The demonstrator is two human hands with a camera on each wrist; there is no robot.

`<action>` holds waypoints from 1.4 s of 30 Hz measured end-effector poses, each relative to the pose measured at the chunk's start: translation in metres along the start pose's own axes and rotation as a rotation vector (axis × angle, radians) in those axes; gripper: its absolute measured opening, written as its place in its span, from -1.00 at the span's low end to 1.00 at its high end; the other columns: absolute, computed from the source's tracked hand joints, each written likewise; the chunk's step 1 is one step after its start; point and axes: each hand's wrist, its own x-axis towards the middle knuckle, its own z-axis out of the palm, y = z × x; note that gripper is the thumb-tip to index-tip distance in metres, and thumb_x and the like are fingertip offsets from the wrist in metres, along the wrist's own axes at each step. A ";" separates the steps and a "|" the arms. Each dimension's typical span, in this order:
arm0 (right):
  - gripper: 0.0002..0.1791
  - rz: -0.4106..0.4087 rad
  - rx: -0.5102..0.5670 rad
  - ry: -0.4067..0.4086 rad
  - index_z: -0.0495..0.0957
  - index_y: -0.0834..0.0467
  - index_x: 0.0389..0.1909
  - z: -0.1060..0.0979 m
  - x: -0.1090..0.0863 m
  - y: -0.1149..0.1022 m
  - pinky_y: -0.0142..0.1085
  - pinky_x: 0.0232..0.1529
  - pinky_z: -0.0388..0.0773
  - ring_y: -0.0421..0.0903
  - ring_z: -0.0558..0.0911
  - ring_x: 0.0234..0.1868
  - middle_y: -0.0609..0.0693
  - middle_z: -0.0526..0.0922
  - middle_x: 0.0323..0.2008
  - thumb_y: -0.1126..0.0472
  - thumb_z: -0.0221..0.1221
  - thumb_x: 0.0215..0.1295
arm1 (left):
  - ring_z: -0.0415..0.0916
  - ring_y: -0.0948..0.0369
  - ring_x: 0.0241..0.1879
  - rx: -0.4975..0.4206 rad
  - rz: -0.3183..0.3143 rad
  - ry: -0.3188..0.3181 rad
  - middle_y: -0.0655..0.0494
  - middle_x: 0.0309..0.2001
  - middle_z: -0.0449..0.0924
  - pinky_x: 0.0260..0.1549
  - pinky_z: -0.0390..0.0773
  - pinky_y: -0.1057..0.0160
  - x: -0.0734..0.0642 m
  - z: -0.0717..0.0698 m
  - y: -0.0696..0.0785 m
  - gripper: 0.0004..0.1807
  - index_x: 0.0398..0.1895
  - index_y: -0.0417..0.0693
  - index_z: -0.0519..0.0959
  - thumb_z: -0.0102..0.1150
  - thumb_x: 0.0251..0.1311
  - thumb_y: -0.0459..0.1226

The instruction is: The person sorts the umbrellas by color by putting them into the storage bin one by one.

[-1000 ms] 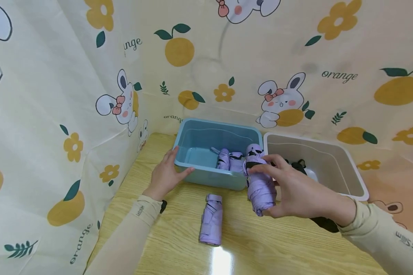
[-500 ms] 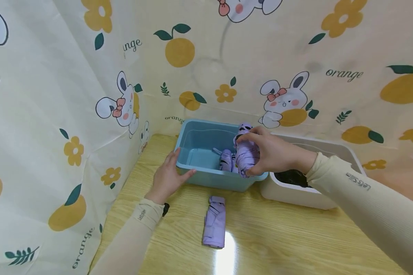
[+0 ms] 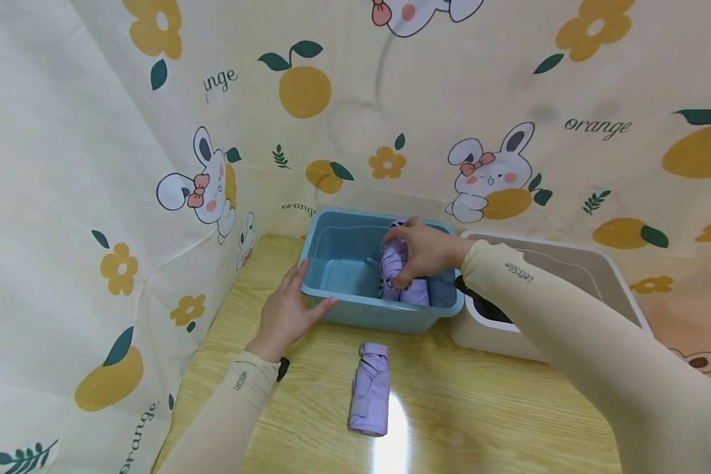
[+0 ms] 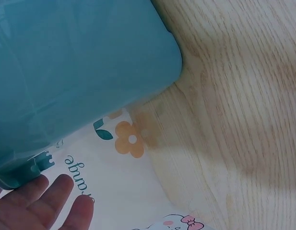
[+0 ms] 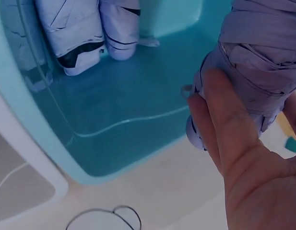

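My right hand grips a folded purple umbrella over the inside of the blue bin. In the right wrist view, fingers and thumb wrap this umbrella above the bin floor. Two more folded umbrellas lie side by side in the bin, a wider one and a slimmer one. My left hand is at the bin's left rim, fingers spread; the left wrist view shows its fingertips by the rim. Another purple umbrella lies on the table in front of the bin.
A beige bin stands right beside the blue one, with something black inside, partly hidden by my right sleeve. The wooden table meets a printed cloth backdrop at the back and left.
My right hand has carried the umbrella from in front of the bins leftward and back, then down into the blue bin's opening. The left hand has stayed at the rim.
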 end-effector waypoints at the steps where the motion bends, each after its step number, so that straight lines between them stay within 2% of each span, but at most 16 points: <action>1: -0.06 0.004 -0.005 -0.006 0.41 -0.01 0.33 0.002 0.005 0.001 0.05 0.02 0.52 0.12 0.45 0.02 0.20 0.24 0.24 -0.09 0.54 -0.15 | 0.59 -0.21 -0.12 0.002 0.000 0.003 -0.17 0.43 0.24 -0.27 0.58 -0.11 0.000 0.000 -0.001 0.13 0.59 0.00 0.07 0.25 0.08 0.35; 7: -0.06 -0.006 0.006 -0.053 0.41 0.09 0.34 0.011 0.031 0.004 0.17 0.15 0.41 0.18 0.38 0.14 0.29 0.24 0.30 -0.08 0.52 -0.12 | 0.59 -0.24 -0.09 0.012 -0.004 0.012 -0.17 0.44 0.24 -0.21 0.58 -0.15 0.000 0.000 -0.004 0.14 0.58 -0.01 0.08 0.25 0.07 0.36; 13: -0.04 -0.002 0.014 -0.124 0.40 0.12 0.35 0.020 0.053 0.009 0.03 0.14 0.43 0.12 0.39 0.12 0.25 0.31 0.22 -0.06 0.53 -0.13 | 0.55 -0.27 0.00 0.003 -0.001 0.003 -0.17 0.45 0.22 -0.12 0.55 -0.20 0.001 0.001 -0.004 0.14 0.59 -0.01 0.07 0.23 0.07 0.38; 17: -0.06 -0.014 0.014 -0.142 0.42 0.10 0.34 0.029 0.065 0.010 0.01 0.15 0.42 0.09 0.37 0.13 0.21 0.36 0.19 -0.08 0.52 -0.13 | 0.54 -0.27 0.02 0.002 -0.005 0.000 -0.17 0.44 0.22 -0.09 0.53 -0.21 0.001 0.002 -0.004 0.14 0.59 0.00 0.07 0.22 0.07 0.38; 27: -0.02 -0.043 -0.058 -0.203 0.43 0.16 0.33 0.058 0.086 0.018 -0.01 0.10 0.45 0.10 0.36 0.13 0.24 0.35 0.16 -0.08 0.54 -0.18 | 0.55 -0.24 0.01 -0.005 0.015 0.022 -0.15 0.44 0.24 -0.12 0.54 -0.19 0.002 0.004 -0.007 0.12 0.59 0.03 0.08 0.20 0.08 0.39; 35: -0.06 -0.122 -0.102 -0.200 0.48 0.20 0.28 0.074 0.102 0.025 -0.07 0.08 0.47 0.08 0.38 0.11 0.22 0.45 0.08 -0.09 0.52 -0.19 | 0.53 -0.23 0.03 -0.007 0.006 0.021 -0.11 0.46 0.21 -0.11 0.53 -0.19 0.002 0.005 -0.008 0.12 0.59 0.05 0.07 0.23 0.08 0.37; 42: -0.10 -0.094 -0.128 -0.251 0.46 0.22 0.32 0.084 0.109 0.021 -0.03 0.14 0.45 0.12 0.39 0.14 0.29 0.38 0.14 -0.04 0.50 -0.08 | 0.53 -0.22 0.04 0.002 0.005 0.022 -0.10 0.45 0.22 -0.10 0.54 -0.18 0.003 0.006 -0.008 0.11 0.59 0.06 0.07 0.24 0.08 0.35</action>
